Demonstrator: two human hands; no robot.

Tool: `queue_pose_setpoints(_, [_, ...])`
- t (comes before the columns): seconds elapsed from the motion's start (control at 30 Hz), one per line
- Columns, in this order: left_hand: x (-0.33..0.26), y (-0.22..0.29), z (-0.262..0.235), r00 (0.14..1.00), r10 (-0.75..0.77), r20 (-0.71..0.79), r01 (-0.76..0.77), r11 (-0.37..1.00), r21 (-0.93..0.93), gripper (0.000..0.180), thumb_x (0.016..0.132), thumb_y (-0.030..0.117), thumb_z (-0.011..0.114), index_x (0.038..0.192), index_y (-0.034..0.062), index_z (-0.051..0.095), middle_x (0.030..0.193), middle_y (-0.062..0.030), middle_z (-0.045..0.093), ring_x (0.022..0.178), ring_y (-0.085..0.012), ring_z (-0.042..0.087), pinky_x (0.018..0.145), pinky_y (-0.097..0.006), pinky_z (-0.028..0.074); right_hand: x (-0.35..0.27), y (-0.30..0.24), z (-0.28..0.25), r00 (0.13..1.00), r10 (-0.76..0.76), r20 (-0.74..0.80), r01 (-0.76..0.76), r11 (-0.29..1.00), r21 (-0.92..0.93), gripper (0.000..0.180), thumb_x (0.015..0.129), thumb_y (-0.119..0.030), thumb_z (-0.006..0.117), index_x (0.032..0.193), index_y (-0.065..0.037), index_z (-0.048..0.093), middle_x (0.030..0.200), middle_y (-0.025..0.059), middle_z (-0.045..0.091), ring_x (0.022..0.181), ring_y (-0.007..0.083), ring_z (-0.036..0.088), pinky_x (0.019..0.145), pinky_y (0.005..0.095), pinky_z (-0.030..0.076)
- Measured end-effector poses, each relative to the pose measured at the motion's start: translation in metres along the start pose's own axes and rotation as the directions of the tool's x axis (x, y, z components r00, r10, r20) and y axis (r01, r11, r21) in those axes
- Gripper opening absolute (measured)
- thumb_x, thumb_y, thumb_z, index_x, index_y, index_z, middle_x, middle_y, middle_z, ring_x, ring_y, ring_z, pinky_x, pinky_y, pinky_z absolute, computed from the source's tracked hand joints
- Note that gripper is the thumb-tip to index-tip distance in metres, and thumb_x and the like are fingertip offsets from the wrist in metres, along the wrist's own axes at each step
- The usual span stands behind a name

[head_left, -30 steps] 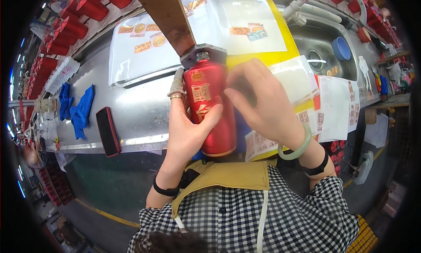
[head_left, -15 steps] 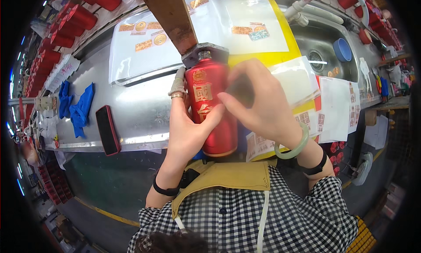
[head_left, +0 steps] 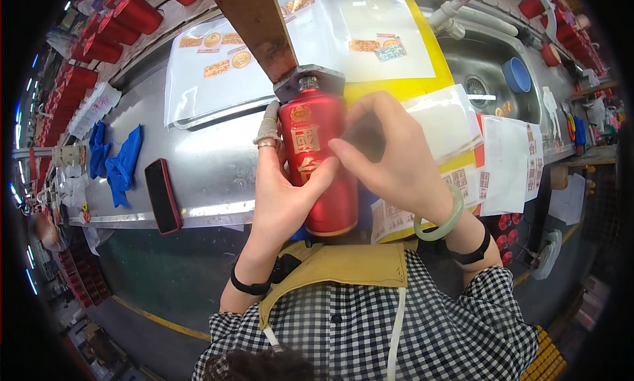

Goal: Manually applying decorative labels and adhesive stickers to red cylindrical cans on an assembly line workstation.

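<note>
While the left grip (head_left: 284, 199) is closed around the left side of a red bottle (head_left: 333, 203), its thumb pressed across the gold lettering on the front, the right grip (head_left: 399, 153) is curled at the bottle's right side, thumb near the fingers; whether it pinches anything there I cannot tell. The bottle is in front of the person's chest, base toward the tan apron (head_left: 337, 265) and neck pointing away, up against a dark metal fitting (head_left: 329, 84) at the end of a wooden bar (head_left: 254, 24). A pale covering wraps one left finger, and a green bangle (head_left: 441, 226) circles the right wrist. Beyond the bottle, glossy sheets (head_left: 221, 110) bear gold and coloured stickers, partly over a yellow board (head_left: 395, 87). On the left of the steel surface (head_left: 205, 176) are a phone (head_left: 163, 196) in a red case and crumpled blue pieces (head_left: 123, 170); to the right, printed label sheets (head_left: 505, 156) lie near a sink (head_left: 452, 54) holding a blue cup (head_left: 517, 75).
</note>
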State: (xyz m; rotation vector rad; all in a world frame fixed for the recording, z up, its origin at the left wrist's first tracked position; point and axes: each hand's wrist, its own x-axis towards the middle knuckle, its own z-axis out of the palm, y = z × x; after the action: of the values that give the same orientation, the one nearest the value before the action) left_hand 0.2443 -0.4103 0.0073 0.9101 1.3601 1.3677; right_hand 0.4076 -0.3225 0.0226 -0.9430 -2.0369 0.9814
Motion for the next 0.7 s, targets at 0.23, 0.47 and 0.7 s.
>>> queue_pose_setpoints(0.23, [0.0,0.001,0.0,1.0,-0.001,-0.014,0.001,1.0,-0.001,0.089,0.09,0.005,0.075,0.159,-0.0004,0.02,0.136,-0.0154,0.056,0.119,-0.0195,0.062,0.097,-0.035,0.055,0.0,0.001,0.0,1.0,-0.004,-0.001,0.004,1.0,-0.007,0.033,0.084,-0.017,0.079,0.103,-0.001,0.058,0.098,0.0145,0.063,0.088,0.0326,0.064,0.079,0.0393,0.052])
queue_pose_setpoints(0.47, [0.0,0.002,-0.001,1.0,-0.004,-0.003,0.004,1.0,-0.008,0.089,0.09,0.005,0.075,0.16,-0.0002,0.019,0.134,-0.0148,0.057,0.115,-0.0184,0.063,0.092,-0.033,0.057,-0.001,-0.001,0.001,1.0,0.014,-0.017,-0.014,1.0,-0.004,0.034,0.083,-0.017,0.08,0.103,-0.001,0.058,0.099,0.0147,0.063,0.091,0.0333,0.064,0.081,0.0394,0.052])
queue_pose_setpoints(0.7, [0.013,0.01,0.001,0.998,-0.062,-0.033,0.061,0.997,-0.05,0.082,0.092,0.007,0.075,0.157,-0.0005,0.025,0.128,-0.0134,0.06,0.106,-0.0162,0.067,0.08,-0.029,0.059,-0.004,0.006,-0.004,0.988,0.15,-0.048,-0.147,0.987,0.061,0.033,0.088,-0.018,0.076,0.107,0.001,0.058,0.1,0.0163,0.063,0.093,0.0324,0.064,0.083,0.0391,0.052])
